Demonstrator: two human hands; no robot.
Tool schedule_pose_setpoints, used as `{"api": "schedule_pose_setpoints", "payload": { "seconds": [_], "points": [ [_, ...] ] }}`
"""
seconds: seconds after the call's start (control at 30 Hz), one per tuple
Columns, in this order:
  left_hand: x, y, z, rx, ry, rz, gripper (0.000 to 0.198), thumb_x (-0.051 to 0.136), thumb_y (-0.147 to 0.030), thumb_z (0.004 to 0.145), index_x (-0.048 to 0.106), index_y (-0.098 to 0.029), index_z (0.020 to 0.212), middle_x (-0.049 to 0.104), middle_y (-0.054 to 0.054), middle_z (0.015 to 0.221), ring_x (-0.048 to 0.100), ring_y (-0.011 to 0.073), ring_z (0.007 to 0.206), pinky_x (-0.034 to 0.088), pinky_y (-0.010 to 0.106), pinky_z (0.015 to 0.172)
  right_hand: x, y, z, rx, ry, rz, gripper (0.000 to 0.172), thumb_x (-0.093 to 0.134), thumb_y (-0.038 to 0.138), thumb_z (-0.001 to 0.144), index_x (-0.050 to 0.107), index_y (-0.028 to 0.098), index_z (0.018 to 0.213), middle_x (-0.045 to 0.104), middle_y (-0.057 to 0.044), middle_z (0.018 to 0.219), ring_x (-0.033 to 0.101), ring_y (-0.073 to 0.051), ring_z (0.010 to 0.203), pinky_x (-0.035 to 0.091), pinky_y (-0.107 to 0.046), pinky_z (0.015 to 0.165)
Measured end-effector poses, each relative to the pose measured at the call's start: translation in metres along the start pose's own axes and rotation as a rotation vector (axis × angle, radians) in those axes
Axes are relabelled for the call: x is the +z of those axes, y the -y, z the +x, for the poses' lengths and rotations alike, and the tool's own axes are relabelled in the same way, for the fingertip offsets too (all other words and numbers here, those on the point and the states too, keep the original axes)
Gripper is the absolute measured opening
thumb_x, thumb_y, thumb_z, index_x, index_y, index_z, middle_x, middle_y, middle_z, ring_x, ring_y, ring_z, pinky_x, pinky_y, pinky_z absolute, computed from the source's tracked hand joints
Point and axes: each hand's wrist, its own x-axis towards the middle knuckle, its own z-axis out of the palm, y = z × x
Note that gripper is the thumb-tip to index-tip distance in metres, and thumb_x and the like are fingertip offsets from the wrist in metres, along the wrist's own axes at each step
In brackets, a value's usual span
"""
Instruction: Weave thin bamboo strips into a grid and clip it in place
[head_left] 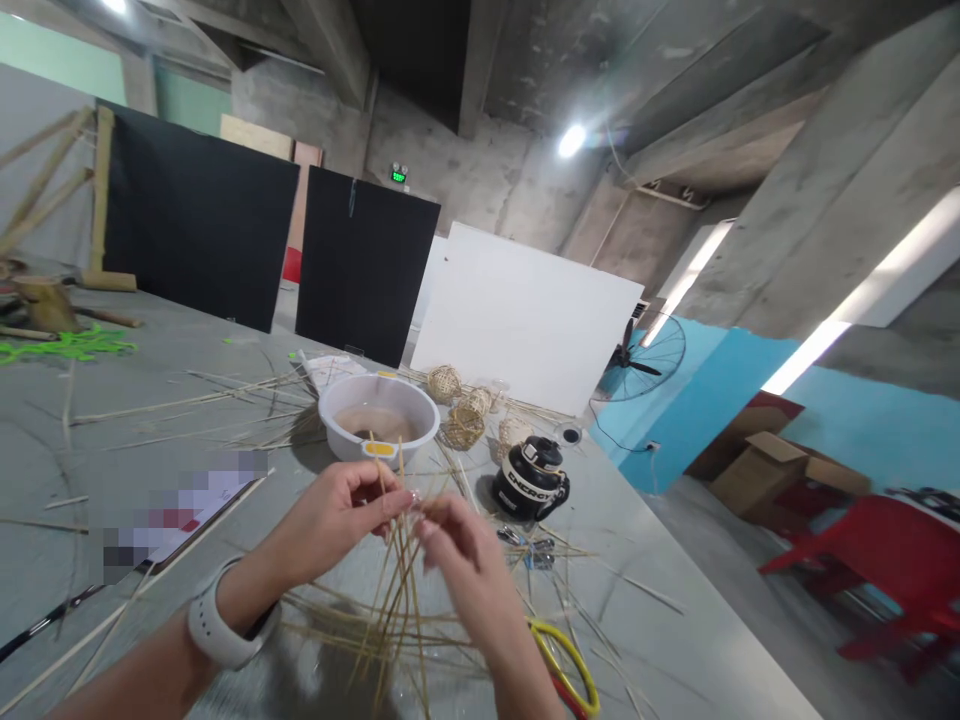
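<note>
1. The strips [395, 600], thin and pale, stand in a loose crossing bunch between the two hands. Their upper ends rise to the fingertips and their lower ends fan out on the table [675, 640] beneath the wrists.
2. The left hand [337, 520] comes in from the left. Its thumb and fingers [390, 497] are pressed together, pinching a few strips near their tops.
3. The right hand [466, 560] is just beside it, the two sets of fingertips almost meeting. Its fingers [431, 527] are bent and lie against the strips, but the hand is blurred and I cannot tell whether they pinch one.
4. A white watch [225, 620] sits on the left wrist, behind the pinching fingers.
5. Past the fingertips, away from the person, stands a white basin [337, 412] with cloudy water in it.
6. Beyond the right fingers and off to their right is a black jug [531, 482] with white lettering.
7. Farther out than the basin and jug lie woven balls [444, 383] of the same pale material.
8. A yellow loop [574, 655] lies on the table to the right of the right wrist, nearer the person than the fingers.
9. More loose strips are scattered on the table to the left of the left fingers.
10. Well beyond the table edge, far right of the fingers, a black fan [637, 355] stands on the floor.
</note>
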Motion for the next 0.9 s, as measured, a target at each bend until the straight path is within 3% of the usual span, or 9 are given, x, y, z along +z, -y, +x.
{"api": "schedule_pose_setpoints", "payload": {
  "seconds": [0.07,0.27,0.43,0.57,0.7,0.77,0.9],
  "points": [
    [0.000,0.003,0.000,0.011,0.019,-0.014,0.029,0.061,-0.044,0.083,0.062,-0.016,0.074,0.057,-0.002,0.067,0.054,0.0119,0.062,0.047,0.022,0.059,-0.003,0.006,0.006,-0.017,-0.080,0.070,0.029,0.052,0.045,0.088,0.064,0.018,0.089,0.059,-0.001,0.076,0.052,-0.014,0.068,0.040,-0.024,0.059],
    [0.001,0.007,0.001,0.021,0.045,-0.004,0.031,0.061,-0.046,0.082,0.064,-0.016,0.075,0.058,0.000,0.069,0.055,0.0132,0.063,0.047,0.024,0.060,0.006,0.011,0.018,-0.012,-0.091,0.238,0.021,0.068,0.039,0.077,0.070,0.018,0.073,0.068,-0.003,0.074,0.058,-0.018,0.073,0.046,-0.031,0.072],
    [0.000,-0.004,-0.001,0.012,0.066,0.022,0.031,0.062,-0.045,0.082,0.064,-0.015,0.073,0.059,0.000,0.069,0.056,0.0138,0.065,0.047,0.024,0.062,0.013,0.010,0.017,-0.068,-0.201,0.211,0.017,0.069,0.033,0.077,0.071,0.018,0.069,0.064,-0.002,0.073,0.056,-0.017,0.073,0.044,-0.030,0.072],
    [-0.004,-0.011,-0.006,0.038,-0.006,0.111,0.032,0.061,-0.047,0.082,0.062,-0.016,0.071,0.059,-0.001,0.066,0.055,0.0143,0.063,0.045,0.024,0.060,0.016,0.010,0.014,-0.108,-0.267,0.144,0.020,0.065,0.035,0.079,0.067,0.017,0.071,0.060,-0.001,0.071,0.052,-0.015,0.070,0.042,-0.028,0.067],
    [-0.008,-0.013,-0.013,0.100,-0.069,0.156,0.028,0.060,-0.043,0.084,0.064,-0.018,0.073,0.065,0.000,0.076,0.059,0.0170,0.077,0.046,0.027,0.075,0.019,0.013,0.010,-0.077,-0.262,0.113,0.024,0.059,0.040,0.083,0.061,0.017,0.073,0.056,0.001,0.066,0.050,-0.014,0.064,0.040,-0.026,0.062],
    [-0.009,-0.014,-0.016,0.097,-0.043,0.099,0.026,0.060,-0.043,0.084,0.064,-0.018,0.076,0.065,0.001,0.080,0.060,0.0177,0.082,0.047,0.029,0.079,0.021,0.014,0.010,-0.075,-0.259,0.103,0.025,0.058,0.041,0.084,0.060,0.018,0.073,0.056,0.001,0.067,0.049,-0.014,0.064,0.039,-0.026,0.062],
    [-0.007,-0.018,-0.021,0.011,0.024,-0.003,0.028,0.060,-0.044,0.084,0.061,-0.017,0.077,0.061,0.000,0.074,0.059,0.0157,0.074,0.051,0.029,0.072,0.027,0.018,0.010,-0.056,-0.296,0.151,0.026,0.057,0.040,0.082,0.054,0.019,0.067,0.053,0.003,0.063,0.046,-0.013,0.059,0.038,-0.025,0.058]
  ]
}}
